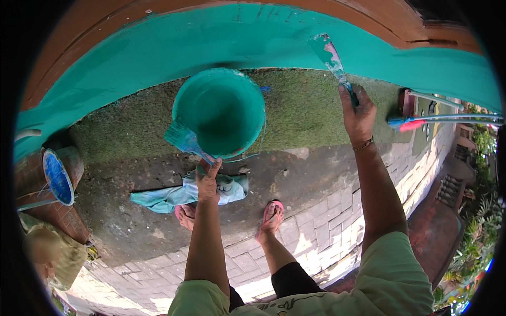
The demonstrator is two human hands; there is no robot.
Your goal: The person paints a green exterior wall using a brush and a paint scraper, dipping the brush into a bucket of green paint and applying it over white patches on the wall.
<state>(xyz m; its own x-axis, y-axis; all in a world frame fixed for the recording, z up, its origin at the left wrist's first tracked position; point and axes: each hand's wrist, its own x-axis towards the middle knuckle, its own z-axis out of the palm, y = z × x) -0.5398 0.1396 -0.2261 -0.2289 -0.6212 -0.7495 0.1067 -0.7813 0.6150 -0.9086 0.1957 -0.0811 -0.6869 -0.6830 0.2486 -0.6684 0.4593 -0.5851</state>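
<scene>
My left hand [207, 181] is closed round the handle of a wide, teal-smeared paintbrush [181, 138], whose head lies across the near left rim of a bucket. That bucket [247, 113] is coated in green-teal paint, and a thin wire handle hangs at its right side. Farther right and forward, my right hand [359, 113] grips a putty knife [331, 57], its blade spotted with paint and pointing up toward the green wall [263, 37]. A paint-stained, pale blue and teal cloth [158, 200] lies on the ground below my left hand.
Green matting [300, 105] runs along the wall, with grey paving [321, 216] nearer me. Brooms [448, 120] lean at the right. A round blue-painted container [58, 176] stands at the left, and another person [47, 253] is at the lower left. My feet are in pink flip-flops [272, 213].
</scene>
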